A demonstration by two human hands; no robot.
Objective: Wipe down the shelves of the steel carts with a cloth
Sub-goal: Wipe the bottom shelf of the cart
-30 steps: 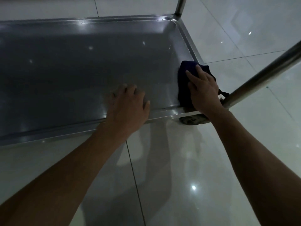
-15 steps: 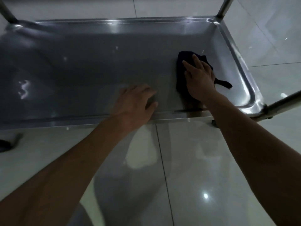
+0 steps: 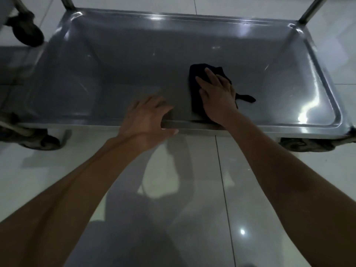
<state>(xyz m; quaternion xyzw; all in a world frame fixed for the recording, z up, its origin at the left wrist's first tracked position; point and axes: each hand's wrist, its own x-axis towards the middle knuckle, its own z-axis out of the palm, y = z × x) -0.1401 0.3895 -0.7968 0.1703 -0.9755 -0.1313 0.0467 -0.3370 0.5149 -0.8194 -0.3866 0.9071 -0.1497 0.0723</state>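
Note:
The bottom shelf (image 3: 134, 60) of a steel cart lies low over the floor, with a raised rim all round. A dark blue cloth (image 3: 195, 78) lies on the shelf a little right of its middle, near the front rim. My right hand (image 3: 217, 93) presses flat on the cloth with straight, spread fingers; a loose tail of the cloth sticks out to the right of the hand. My left hand (image 3: 146, 118) rests on the front rim just left of the cloth, fingers over the edge onto the shelf and thumb along the rim's outer side.
Upright steel posts (image 3: 310, 10) rise at the shelf's back corners. Castor wheels (image 3: 306, 146) sit under the front corners. A second cart's wheel (image 3: 27, 29) and frame stand close at the left. Glossy white floor tiles (image 3: 192, 189) surround the cart.
My right hand has slid the cloth leftward from the shelf's right front corner toward the middle. My left hand stayed on the front rim. The view has shifted, showing the shelf's left end.

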